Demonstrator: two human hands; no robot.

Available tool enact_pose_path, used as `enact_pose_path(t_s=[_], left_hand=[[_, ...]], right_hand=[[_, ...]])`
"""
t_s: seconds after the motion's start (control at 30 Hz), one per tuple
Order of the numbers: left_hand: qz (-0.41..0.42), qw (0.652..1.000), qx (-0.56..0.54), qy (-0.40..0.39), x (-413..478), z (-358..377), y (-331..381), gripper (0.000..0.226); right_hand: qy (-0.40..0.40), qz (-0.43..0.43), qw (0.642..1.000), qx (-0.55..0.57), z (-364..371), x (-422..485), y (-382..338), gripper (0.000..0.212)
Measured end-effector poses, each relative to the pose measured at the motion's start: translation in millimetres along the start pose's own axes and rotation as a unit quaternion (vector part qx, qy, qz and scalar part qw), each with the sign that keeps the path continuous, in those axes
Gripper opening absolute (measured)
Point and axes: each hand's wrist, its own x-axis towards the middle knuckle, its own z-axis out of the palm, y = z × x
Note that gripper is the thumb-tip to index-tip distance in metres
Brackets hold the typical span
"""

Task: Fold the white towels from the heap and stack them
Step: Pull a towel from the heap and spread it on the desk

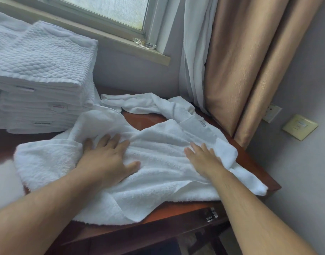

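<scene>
A rumpled white towel [158,173] lies spread across the reddish wooden table [185,212], its near edge hanging over the front. My left hand [106,157] presses flat on the towel's left-centre part, fingers straight and spread. My right hand [202,159] lies flat on the towel's right part, fingers straight. A tall stack of folded white towels [42,80] stands at the table's back left. Another crumpled stretch of white towel [148,103] trails toward the back of the table; whether it is a separate towel I cannot tell.
A window sill [121,43] with a glass ashtray [144,44] runs behind the table. White and tan curtains [240,61] hang at the back right. Wall plates [299,127] sit on the right wall. A metal drawer handle [211,215] shows on the table's front.
</scene>
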Motion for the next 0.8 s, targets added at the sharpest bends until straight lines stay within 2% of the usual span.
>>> enact_pose_path(t_s=[0.17,0.23,0.3,0.37,0.43,0.47,0.53,0.67,0.7,0.8], left_hand=[[0.024,0.998,0.005,-0.056,-11.1,-0.1,-8.4,0.110],[0.026,0.996,0.014,-0.082,-10.8,-4.3,-11.7,0.112],[0.031,0.995,0.020,-0.092,-6.9,-11.1,-12.4,0.104],[0.039,0.998,0.008,-0.042,-2.5,-19.7,-13.7,0.076],[0.032,0.998,-0.023,0.049,-1.1,-25.9,-21.6,0.046],[0.033,0.996,-0.025,0.077,-3.5,-27.4,-27.9,0.041],[0.054,0.996,-0.003,0.069,-14.4,-27.9,-41.5,0.042],[0.063,0.998,0.016,0.027,-42.9,-36.4,-55.5,0.051],[0.047,0.998,0.030,0.031,-47.4,-41.3,-56.7,0.050],[-0.056,0.996,0.074,-0.012,-64.5,-62.4,-64.3,0.051]], right_hand=[[-0.021,0.049,0.998,-0.020,-18.7,33.5,19.8,0.075],[0.012,0.068,0.997,-0.034,-18.5,38.6,8.4,0.070],[0.075,0.049,0.995,-0.032,-12.3,30.4,-17.8,0.062],[0.118,-0.063,0.991,0.013,0.0,14.2,-47.7,0.055],[0.095,-0.166,0.980,0.050,12.1,-4.7,-72.5,0.059],[0.066,-0.186,0.979,0.045,16.9,-10.4,-79.6,0.064],[0.019,-0.170,0.985,0.014,17.6,-12.6,-83.4,0.066],[0.014,-0.068,0.995,-0.064,3.4,-5.6,-108.4,0.056],[0.014,-0.057,0.996,-0.068,1.2,-6.3,-122.3,0.056],[0.012,-0.114,0.993,0.023,13.1,-20.0,-162.5,0.074]])
